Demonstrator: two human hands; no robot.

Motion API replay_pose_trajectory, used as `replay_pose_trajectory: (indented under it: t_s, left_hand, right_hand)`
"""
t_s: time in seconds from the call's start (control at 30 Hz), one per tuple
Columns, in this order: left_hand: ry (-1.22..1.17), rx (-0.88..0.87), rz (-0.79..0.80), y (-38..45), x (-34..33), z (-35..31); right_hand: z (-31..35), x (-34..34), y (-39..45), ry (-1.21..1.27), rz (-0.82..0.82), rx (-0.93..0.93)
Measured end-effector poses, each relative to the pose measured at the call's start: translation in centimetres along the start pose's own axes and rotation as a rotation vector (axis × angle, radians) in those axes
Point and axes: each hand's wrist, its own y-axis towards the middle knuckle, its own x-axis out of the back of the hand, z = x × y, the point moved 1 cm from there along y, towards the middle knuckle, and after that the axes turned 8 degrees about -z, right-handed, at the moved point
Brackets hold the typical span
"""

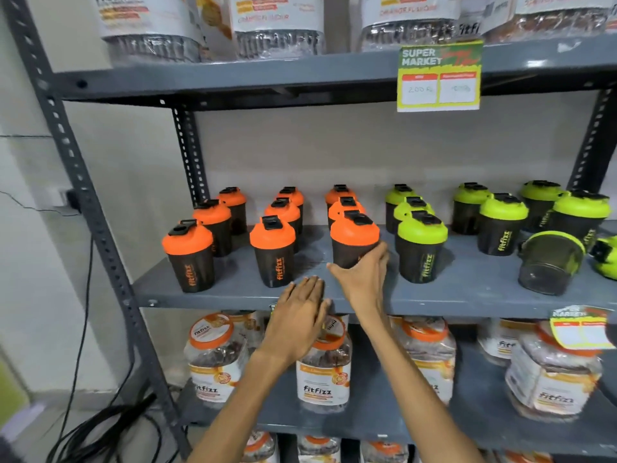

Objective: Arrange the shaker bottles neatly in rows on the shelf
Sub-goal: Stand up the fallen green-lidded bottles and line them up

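Black shaker bottles stand on the grey shelf. Three rows have orange lids, and rows with green lids stand to their right. My right hand wraps around the base of the front orange-lidded bottle of the third row. My left hand lies flat, fingers together, on the shelf's front edge, just right of another front orange-lidded bottle, and holds nothing. At the right, one green-lidded bottle lies on its side, and a second one lies tipped at the frame edge.
Price cards hang from the upper shelf and at the lower right. Clear jars with orange lids fill the shelf below, and large jars the one above. Slotted steel uprights frame the rack. Black cables lie on the floor at left.
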Motion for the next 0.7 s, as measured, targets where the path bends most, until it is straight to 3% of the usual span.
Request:
replay_pose_trajectory:
  t_s: [0.47,0.6,0.7]
  left_hand:
    - [-0.022,0.026,-0.079,-0.4,-0.8,-0.5]
    - [-0.079,0.083,-0.111,-1.0,-0.7,-1.9]
    - [-0.141,0.114,-0.131,-2.0,-0.5,-5.2]
  right_hand:
    - [-1.1,-1.7,0.5,-0.242,0.005,0.036]
    - [-1.5,2.1,-1.2,-0.030,0.146,0.009]
    - [-3.9,7.6,-3.9,0.142,0.117,0.116]
